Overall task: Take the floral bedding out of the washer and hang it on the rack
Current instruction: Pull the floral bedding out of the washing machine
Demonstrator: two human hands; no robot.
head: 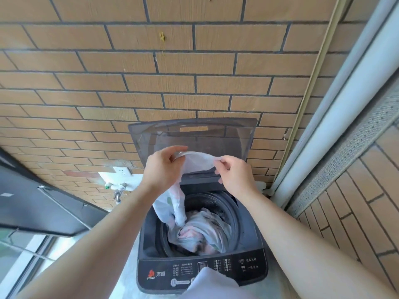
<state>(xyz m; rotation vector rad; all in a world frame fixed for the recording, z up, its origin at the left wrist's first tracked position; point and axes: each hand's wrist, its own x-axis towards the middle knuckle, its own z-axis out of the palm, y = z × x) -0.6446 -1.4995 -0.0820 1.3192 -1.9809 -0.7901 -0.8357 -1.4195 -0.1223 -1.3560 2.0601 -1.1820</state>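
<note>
A dark grey top-loading washer (151, 238) stands against the brick wall with its tinted lid (194, 137) raised. The white floral bedding (200, 229) lies twisted in the drum, and one end of it rises out of the opening. My left hand (162, 167) grips that raised edge from the left. My right hand (233, 173) pinches the same edge from the right, so a short span of fabric stretches between the two hands above the drum. No drying rack is in view.
A brick wall (172, 72) fills the back. A white socket and tap (121, 180) sit left of the washer. A dark window frame (43, 203) juts in at the left. A pale sliding-door frame (345, 104) and tiled wall run along the right.
</note>
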